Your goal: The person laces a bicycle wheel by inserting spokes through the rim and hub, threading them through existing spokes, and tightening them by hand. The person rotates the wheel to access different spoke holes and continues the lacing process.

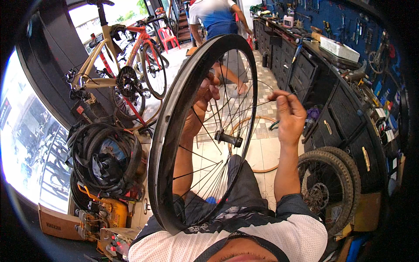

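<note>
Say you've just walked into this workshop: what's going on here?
A person has a bicycle wheel upright in front of them. Their left hand shows through it, near the rim; its grip is hard to make out. Their right hand, off to the other side, pinches a thin, dark spoke. Farther back, another person is near the workbench.

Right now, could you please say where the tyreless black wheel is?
In the head view, the tyreless black wheel is just left of centre, with the left hand near its upper part and the right hand to its right.
</note>
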`<state>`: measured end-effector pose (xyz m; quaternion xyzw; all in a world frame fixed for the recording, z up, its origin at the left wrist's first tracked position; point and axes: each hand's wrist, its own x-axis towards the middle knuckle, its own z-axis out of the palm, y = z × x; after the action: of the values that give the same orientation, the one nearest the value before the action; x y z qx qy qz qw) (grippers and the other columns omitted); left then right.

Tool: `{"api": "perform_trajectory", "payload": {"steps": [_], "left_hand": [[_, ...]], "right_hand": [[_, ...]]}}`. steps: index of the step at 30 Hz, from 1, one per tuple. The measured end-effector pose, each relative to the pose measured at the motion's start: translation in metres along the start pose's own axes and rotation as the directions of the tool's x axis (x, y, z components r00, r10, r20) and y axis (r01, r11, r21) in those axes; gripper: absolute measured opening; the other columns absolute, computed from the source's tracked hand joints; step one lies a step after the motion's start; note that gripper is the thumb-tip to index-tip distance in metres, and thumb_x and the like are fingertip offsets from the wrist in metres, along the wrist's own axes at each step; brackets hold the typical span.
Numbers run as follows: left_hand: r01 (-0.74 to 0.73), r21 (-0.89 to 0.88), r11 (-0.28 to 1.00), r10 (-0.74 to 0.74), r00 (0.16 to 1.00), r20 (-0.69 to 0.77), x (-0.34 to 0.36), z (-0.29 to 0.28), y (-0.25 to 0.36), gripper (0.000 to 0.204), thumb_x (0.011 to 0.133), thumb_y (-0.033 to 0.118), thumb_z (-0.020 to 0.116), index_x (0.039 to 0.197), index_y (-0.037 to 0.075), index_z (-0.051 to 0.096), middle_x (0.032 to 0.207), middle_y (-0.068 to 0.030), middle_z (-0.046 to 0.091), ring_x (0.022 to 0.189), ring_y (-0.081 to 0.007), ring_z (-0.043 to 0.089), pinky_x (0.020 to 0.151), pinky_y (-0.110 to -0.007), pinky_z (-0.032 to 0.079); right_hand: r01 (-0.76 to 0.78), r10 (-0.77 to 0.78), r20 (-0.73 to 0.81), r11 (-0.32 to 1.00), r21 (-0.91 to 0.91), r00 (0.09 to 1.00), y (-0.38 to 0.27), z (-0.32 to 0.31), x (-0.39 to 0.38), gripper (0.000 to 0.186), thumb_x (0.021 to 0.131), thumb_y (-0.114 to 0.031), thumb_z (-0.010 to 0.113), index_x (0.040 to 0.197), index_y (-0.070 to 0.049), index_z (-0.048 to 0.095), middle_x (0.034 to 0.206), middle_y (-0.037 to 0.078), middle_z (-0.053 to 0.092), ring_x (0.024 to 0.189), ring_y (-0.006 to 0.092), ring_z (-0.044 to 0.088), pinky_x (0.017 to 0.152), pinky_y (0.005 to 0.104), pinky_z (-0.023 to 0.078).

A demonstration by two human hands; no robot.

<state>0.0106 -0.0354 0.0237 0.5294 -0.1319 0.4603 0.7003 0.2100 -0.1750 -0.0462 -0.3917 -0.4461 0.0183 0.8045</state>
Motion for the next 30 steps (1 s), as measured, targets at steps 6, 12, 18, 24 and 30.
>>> {"api": "perform_trajectory", "payload": {"steps": [6,12,18,24,30], "left_hand": [[0.031,-0.028,0.999,-0.032,0.999,-0.025,0.001,-0.022,-0.001,0.032,0.100,0.023,0.072,0.123,0.002,0.064,0.116,-0.0083,0.065,0.101,-0.0163,0.061,0.094,-0.036,0.046],[0.004,0.092,0.996,-0.004,1.000,-0.006,0.007,-0.038,0.002,0.033,0.101,0.024,0.072,0.125,0.002,0.067,0.116,-0.0087,0.068,0.105,-0.0200,0.064,0.095,-0.040,0.051],[-0.125,0.115,0.985,0.116,0.990,0.083,0.006,-0.046,-0.003,0.034,0.099,0.021,0.073,0.130,0.008,0.068,0.121,-0.0098,0.071,0.109,-0.0231,0.067,0.093,-0.044,0.055],[-0.004,0.064,0.998,-0.001,0.997,0.078,0.011,-0.030,0.006,0.031,0.099,0.020,0.074,0.127,0.008,0.069,0.117,-0.0087,0.071,0.105,-0.0219,0.067,0.094,-0.044,0.055],[0.034,0.065,0.997,-0.034,0.999,0.005,0.011,-0.021,0.007,0.029,0.099,0.020,0.074,0.125,0.008,0.069,0.114,-0.0077,0.071,0.101,-0.0206,0.067,0.092,-0.044,0.056]], "right_hand": [[0.258,-0.256,-0.054,0.966,0.027,0.965,-0.046,0.023,0.020,0.022,0.097,-0.009,0.077,0.117,0.000,0.073,0.107,0.008,0.076,0.089,0.0098,0.069,0.082,0.0241,0.055],[0.216,-0.109,0.353,0.935,-0.282,0.929,-0.055,0.064,0.001,0.023,0.090,-0.012,0.086,0.108,-0.002,0.076,0.089,0.001,0.076,0.061,-0.0010,0.049,0.053,0.0185,0.036],[0.255,-0.139,0.380,0.927,-0.275,0.915,-0.036,0.093,-0.006,0.021,0.092,-0.012,0.083,0.108,0.000,0.077,0.086,0.004,0.078,0.057,0.0008,0.050,0.050,0.0214,0.036],[0.222,-0.117,0.370,0.941,-0.257,0.922,-0.031,0.095,-0.012,0.019,0.092,-0.012,0.082,0.107,-0.001,0.076,0.086,0.005,0.078,0.059,0.0013,0.053,0.052,0.0219,0.038],[0.186,-0.049,0.389,0.929,-0.322,0.920,-0.038,0.092,-0.011,0.019,0.092,-0.015,0.080,0.105,-0.002,0.075,0.095,0.013,0.078,0.082,0.0283,0.078,0.070,0.0347,0.058]]}}
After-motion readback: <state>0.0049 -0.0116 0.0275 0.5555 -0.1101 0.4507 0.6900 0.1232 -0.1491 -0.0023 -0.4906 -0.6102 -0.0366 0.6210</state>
